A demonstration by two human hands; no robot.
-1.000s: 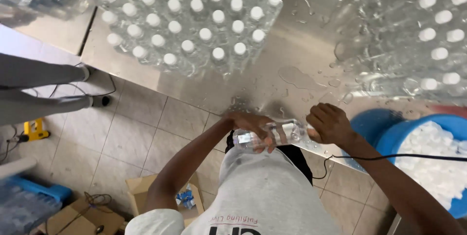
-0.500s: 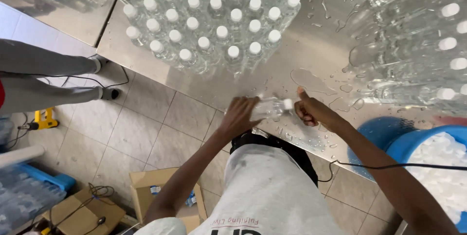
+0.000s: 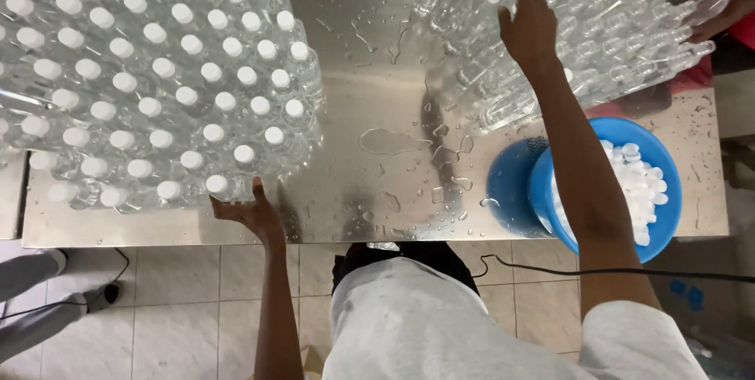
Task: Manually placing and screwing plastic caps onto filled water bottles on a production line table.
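Bottles (image 3: 157, 89) of clear plastic with white round caps are standing packed upright in a big block on the left half of a wet steel table (image 3: 377, 57); the block is running off the top and left edges of the view, so its full extent is hidden; the transparent bodies are blurring into one another and only the caps are reading sharply. At the block's near right corner the left hand (image 3: 248, 211) is lying with palm up and fingers loosely spread, touching the last capped bottle (image 3: 218, 186); whether it is actually gripping that bottle is hard to tell. On the far right a second cluster of bottles (image 3: 629, 26) is leaning in glassy rows, mostly uncapped, cut off by the upper edge; the right hand (image 3: 528, 27) is reaching onto it with fingers extended over the tops, nothing visibly clamped in it. Under that forearm a round blue tub (image 3: 550, 191) filled with loose white caps (image 3: 641, 187) is sitting at the table's near right edge, partly hidden by the arm. Water drops and small puddles are shining on the brushed metal; a black cable (image 3: 629, 271) is trailing across pale floor tiles (image 3: 173, 309) below.
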